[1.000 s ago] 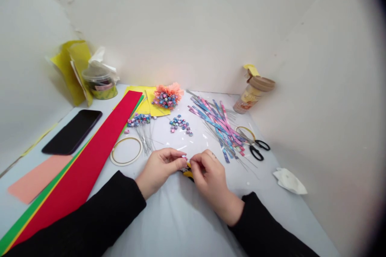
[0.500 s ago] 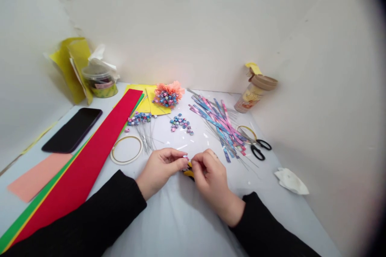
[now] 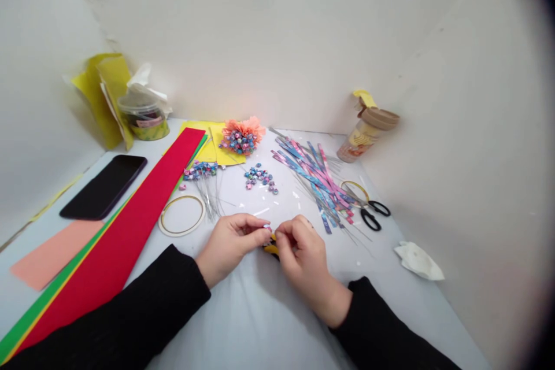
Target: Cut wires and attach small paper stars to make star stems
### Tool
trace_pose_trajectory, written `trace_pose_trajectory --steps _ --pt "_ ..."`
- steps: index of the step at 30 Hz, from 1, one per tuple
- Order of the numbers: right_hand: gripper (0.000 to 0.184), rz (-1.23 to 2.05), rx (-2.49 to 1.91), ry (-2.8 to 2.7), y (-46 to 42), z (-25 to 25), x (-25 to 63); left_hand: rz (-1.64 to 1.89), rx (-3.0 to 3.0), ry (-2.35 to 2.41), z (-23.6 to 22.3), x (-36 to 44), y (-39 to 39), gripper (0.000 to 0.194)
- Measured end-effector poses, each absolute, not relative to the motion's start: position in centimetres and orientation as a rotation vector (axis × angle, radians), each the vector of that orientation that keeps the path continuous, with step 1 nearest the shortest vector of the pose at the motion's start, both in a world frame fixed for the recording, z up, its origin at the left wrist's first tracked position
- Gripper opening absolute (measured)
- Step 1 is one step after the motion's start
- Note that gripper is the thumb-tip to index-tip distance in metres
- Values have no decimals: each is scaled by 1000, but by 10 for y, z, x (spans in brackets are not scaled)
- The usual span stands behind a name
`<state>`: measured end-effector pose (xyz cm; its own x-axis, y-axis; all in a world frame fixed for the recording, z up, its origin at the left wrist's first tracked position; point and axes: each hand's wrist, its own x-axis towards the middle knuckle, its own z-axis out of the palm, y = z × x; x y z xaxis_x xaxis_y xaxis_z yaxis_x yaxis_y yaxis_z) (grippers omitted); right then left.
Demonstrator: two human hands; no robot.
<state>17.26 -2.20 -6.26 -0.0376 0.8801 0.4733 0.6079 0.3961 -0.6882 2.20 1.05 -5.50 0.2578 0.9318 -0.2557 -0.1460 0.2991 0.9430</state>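
Left hand (image 3: 236,243) was nearly closed, thumb and forefinger pinching a small pinkish piece (image 3: 267,228) above the counter (image 3: 247,312); right hand (image 3: 303,257), just beside it, had its fingertips together — on what, I couldn't tell. I judged too hard a squeeze might crush the piece, too light drop it by the yellow-black tool (image 3: 272,250). Tub (image 3: 152,134) and cup (image 3: 362,139) bore labels — illegible to me.
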Motion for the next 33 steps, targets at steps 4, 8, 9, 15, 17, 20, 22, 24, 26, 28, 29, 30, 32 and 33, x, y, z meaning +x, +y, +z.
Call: trace_pose_trajectory --steps 4,8,9,15,17,20,22,24,26,28,29,30,32,33 --pt "14 368 -1301 -1741 -22 -62 173 903 953 1004 -54 22 10 20" --pt "14 372 -1314 -1729 -22 -62 172 905 973 1027 -53 22 10 18" --pt "14 369 -1314 -1727 -22 -62 172 906 978 1033 -52 22 10 18" --pt "15 350 -1310 -1744 -23 -63 171 914 998 1050 -54 22 11 17" --pt "15 352 -1319 -1745 -23 -63 170 912 998 1050 -54 22 11 17" --pt "15 353 -1314 -1734 -23 -64 170 911 996 1038 -56 23 11 17" --pt "15 349 -1301 -1733 -23 -64 170 907 990 1028 -57 23 11 17" --pt "16 339 -1296 -1742 -23 -65 170 902 985 1023 -57 23 10 17" --pt "16 323 -1291 -1752 -23 -66 168 892 994 1015 -57 24 10 18" --pt "16 300 -1281 -1756 -22 -67 167 878 1004 1004 -56 24 10 18" --pt "16 293 -1278 -1756 -22 -68 166 874 999 998 -56 24 10 18" --pt "16 291 -1277 -1752 -21 -68 166 876 983 993 -57 24 10 19" --pt "13 305 -1279 -1740 -19 -68 167 904 928 975 -58 24 12 21" --pt "11 318 -1281 -1738 -19 -67 168 928 899 969 -59 23 13 22"
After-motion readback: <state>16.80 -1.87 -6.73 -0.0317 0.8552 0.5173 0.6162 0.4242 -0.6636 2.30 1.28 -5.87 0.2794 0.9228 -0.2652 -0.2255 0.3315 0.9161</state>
